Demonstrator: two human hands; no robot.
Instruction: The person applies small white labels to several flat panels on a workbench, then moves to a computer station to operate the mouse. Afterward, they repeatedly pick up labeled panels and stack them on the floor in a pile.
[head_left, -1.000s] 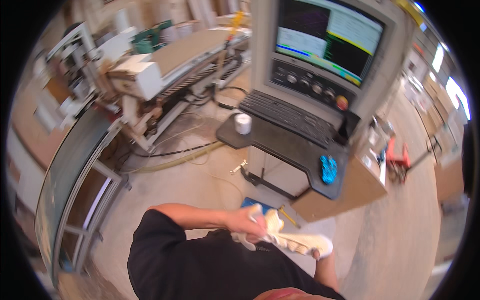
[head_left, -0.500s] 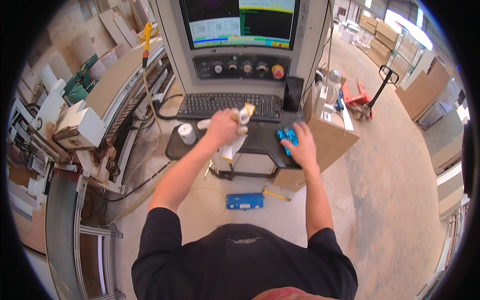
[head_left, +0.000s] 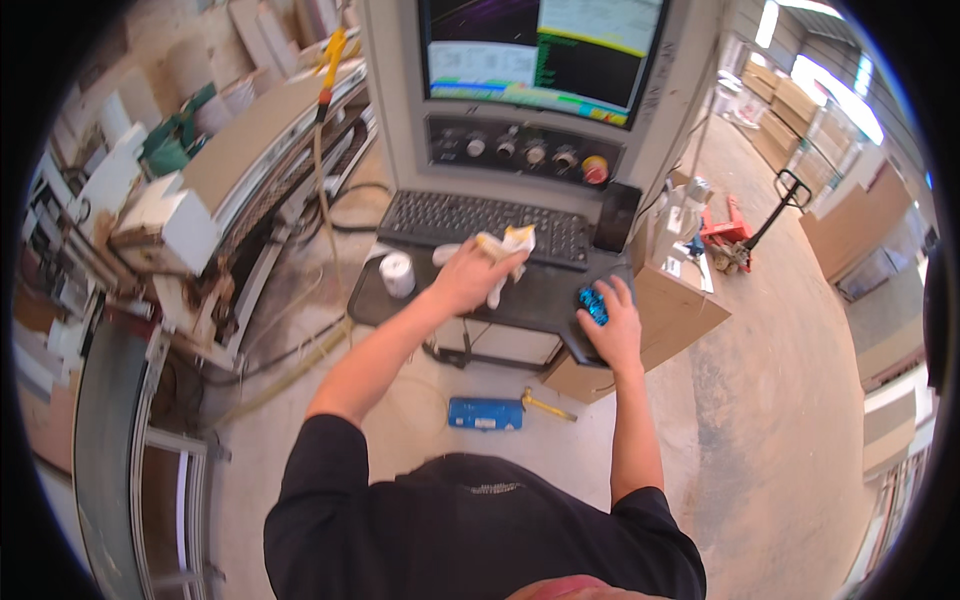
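My left hand [head_left: 470, 277] is closed on a crumpled bundle of white work gloves [head_left: 495, 288] with some yellow on it, just in front of the black keyboard [head_left: 470, 222]. At the right end of the black shelf, my right hand [head_left: 613, 325] curls over a shiny blue-and-black patterned thing [head_left: 592, 303] about as big as a computer mouse; the palm hides part of it. A white roll [head_left: 397, 274] stands left of my left hand. Behind my right hand, a dark phone-like slab [head_left: 617, 217] leans against the console.
Above the keyboard are a row of knobs with a red stop button [head_left: 595, 169] and a lit screen [head_left: 545, 60]. A blue toolbox [head_left: 486, 413] and a yellow-handled hammer [head_left: 548, 405] lie on the floor. A machine bed [head_left: 250, 140] stands left, a red pallet truck [head_left: 727, 222] right.
The left hand has turned over the glove bundle, and its hanging part has drawn up. My right hand has come down over the blue thing. The whole view has shifted and tilted.
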